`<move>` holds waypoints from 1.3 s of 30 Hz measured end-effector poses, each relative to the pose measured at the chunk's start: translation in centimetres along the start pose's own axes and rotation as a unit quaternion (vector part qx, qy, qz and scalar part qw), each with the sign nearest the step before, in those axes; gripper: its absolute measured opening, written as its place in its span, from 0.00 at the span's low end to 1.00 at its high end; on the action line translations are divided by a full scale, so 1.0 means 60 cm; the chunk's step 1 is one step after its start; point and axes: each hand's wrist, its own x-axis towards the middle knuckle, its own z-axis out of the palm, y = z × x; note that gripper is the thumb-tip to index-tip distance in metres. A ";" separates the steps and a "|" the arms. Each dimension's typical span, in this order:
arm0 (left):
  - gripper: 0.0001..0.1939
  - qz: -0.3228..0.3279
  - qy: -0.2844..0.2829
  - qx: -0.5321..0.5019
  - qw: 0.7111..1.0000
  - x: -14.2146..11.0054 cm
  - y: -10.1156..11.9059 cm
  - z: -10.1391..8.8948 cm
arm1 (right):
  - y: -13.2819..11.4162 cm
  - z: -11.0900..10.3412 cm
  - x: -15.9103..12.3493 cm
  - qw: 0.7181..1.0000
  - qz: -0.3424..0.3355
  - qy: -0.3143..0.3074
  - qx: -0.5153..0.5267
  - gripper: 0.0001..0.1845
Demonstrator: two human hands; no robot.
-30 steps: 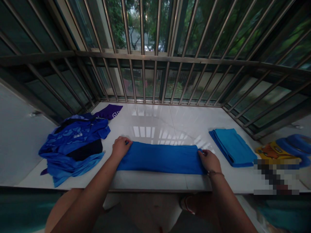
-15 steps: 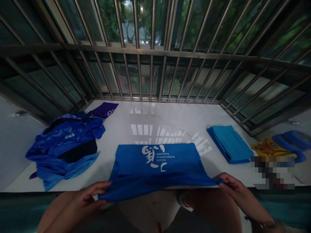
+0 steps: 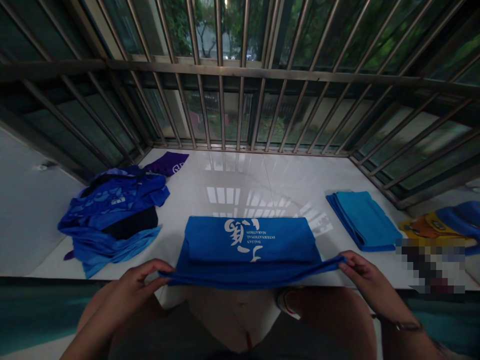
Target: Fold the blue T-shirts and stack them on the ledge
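A blue T-shirt (image 3: 251, 250) with white print lies partly folded on the white ledge (image 3: 262, 185), its near edge lifted off the front rim. My left hand (image 3: 133, 282) pinches the shirt's near left corner. My right hand (image 3: 362, 275) pinches the near right corner. The cloth is stretched taut between both hands, just above the ledge's front edge.
A heap of crumpled blue clothes (image 3: 114, 215) lies at the left, with a purple garment (image 3: 168, 162) behind it. A folded teal shirt (image 3: 362, 220) rests at the right. Metal window bars (image 3: 240, 75) fence the ledge on three sides. A colourful cushion (image 3: 446, 222) sits far right.
A second ago both hands pressed the ends of a narrow folded strip on the ledge. They have since drawn the shirt's near layer back toward me, showing the white print, and raised it slightly.
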 end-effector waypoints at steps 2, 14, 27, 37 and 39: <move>0.25 0.018 0.061 -0.028 0.998 0.030 -0.001 0.002 | -0.001 0.008 0.024 0.999 -0.004 0.032 0.021 0.36; 0.26 0.017 0.142 -0.049 0.988 0.265 0.039 0.042 | -0.011 0.057 0.212 0.997 -0.039 0.058 -0.017 0.37; 0.17 0.016 0.147 0.093 0.985 0.263 0.019 0.066 | 0.003 0.114 0.218 0.931 0.009 0.112 -0.346 0.22; 0.29 -0.019 0.165 -0.036 0.985 0.252 0.001 0.060 | -0.012 0.127 0.222 0.915 0.020 0.128 -0.383 0.21; 0.27 -0.041 0.170 0.028 0.984 0.255 0.007 0.057 | -0.020 0.129 0.225 0.911 0.020 0.125 -0.393 0.21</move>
